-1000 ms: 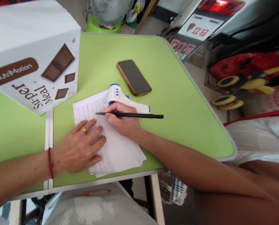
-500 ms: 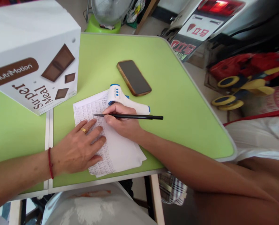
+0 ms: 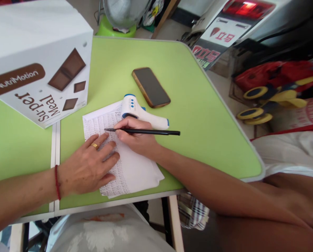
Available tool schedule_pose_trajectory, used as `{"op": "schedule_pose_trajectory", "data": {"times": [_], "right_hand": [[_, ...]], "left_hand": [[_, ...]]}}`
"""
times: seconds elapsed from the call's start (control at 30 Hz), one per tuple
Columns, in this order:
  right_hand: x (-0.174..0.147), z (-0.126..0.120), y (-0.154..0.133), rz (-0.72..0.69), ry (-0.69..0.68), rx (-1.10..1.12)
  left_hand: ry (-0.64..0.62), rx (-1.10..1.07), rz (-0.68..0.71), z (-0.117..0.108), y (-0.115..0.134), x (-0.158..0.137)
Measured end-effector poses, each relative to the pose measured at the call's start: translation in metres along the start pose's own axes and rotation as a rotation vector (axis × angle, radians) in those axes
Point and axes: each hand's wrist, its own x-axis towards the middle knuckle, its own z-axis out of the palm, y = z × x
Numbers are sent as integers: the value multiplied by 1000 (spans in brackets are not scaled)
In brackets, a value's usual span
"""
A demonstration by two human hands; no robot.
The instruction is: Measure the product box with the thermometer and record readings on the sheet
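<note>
Several sheets of paper [image 3: 140, 171] lie stacked on the green table, the top one partly covered in rows of small handwriting. My left hand [image 3: 89, 166] rests on the written part, fingers spread and flat, with a gold ring on one finger. Between the thumb and fingers of my right hand [image 3: 136, 136] is a slim black pen [image 3: 156, 132], its tip at the written lines. A white and blue infrared thermometer [image 3: 143, 113] lies at the top of the papers, just beyond my right hand. Farther back is a phone [image 3: 151, 87] in a brown case, dark screen up.
A large white box [image 3: 40, 77] with chocolate pictures stands on the left of the green table [image 3: 203, 122]. Past the far edge are a green stool [image 3: 116, 29] with a fan and a vehicle's red tail light [image 3: 248, 7]. Scissors-like yellow handles [image 3: 256, 92] show at right.
The pen has tilted slightly in my right hand, its rear end shifting a little left and down. My left hand stays flat on the paper.
</note>
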Motion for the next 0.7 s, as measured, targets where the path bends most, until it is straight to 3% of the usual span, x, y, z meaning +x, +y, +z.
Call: {"op": "schedule_pose_trajectory", "data": {"times": [0.7], "right_hand": [[0,1,1,-9,47,14]], "left_hand": [[22,-8,14,0,-1,0]]}}
